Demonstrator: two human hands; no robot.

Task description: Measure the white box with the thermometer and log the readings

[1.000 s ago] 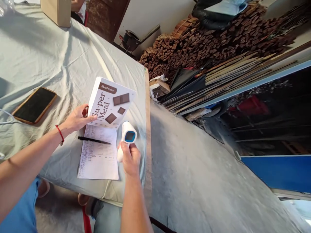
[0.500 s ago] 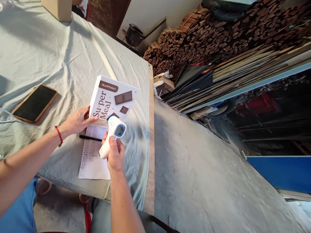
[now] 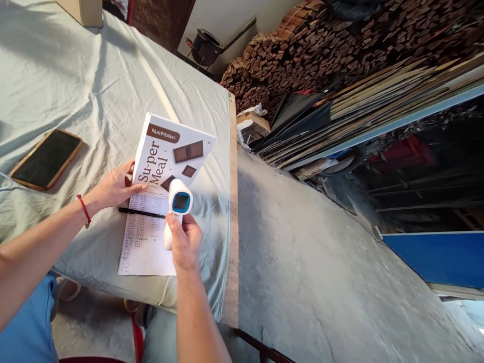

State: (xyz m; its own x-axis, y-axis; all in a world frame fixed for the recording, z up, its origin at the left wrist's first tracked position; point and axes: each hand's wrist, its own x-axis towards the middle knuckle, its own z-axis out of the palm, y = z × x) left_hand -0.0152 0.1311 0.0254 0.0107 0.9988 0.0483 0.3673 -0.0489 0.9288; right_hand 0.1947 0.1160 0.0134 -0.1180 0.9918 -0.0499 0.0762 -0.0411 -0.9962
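My left hand [image 3: 115, 186], a red cord at its wrist, grips the lower left corner of a white carton [image 3: 157, 159] printed "NutriMotion Su-per Meal". The carton is tilted up, its printed front towards me. In my right hand [image 3: 185, 239] is a white infrared thermometer [image 3: 174, 206] with a blue-framed screen facing me; its head is close in front of the carton's lower edge. Below both lies a handwritten sheet of paper [image 3: 145, 257], partly covered by the carton and my right hand. A black pen [image 3: 139, 212] rests across the sheet.
A phone [image 3: 47, 159] in an orange-edged case lies on the pale tablecloth [image 3: 94, 237] at left, a white cable beside it. A cardboard box [image 3: 85, 12] stands at the far left. Beyond the table's right edge [image 3: 231, 212] are concrete floor, stacked firewood [image 3: 280, 60] and flat boards.
The thermometer has turned more upright, its screen now facing me more squarely. My right hand has shifted slightly right. My left hand still holds the carton, and the view has shifted a little.
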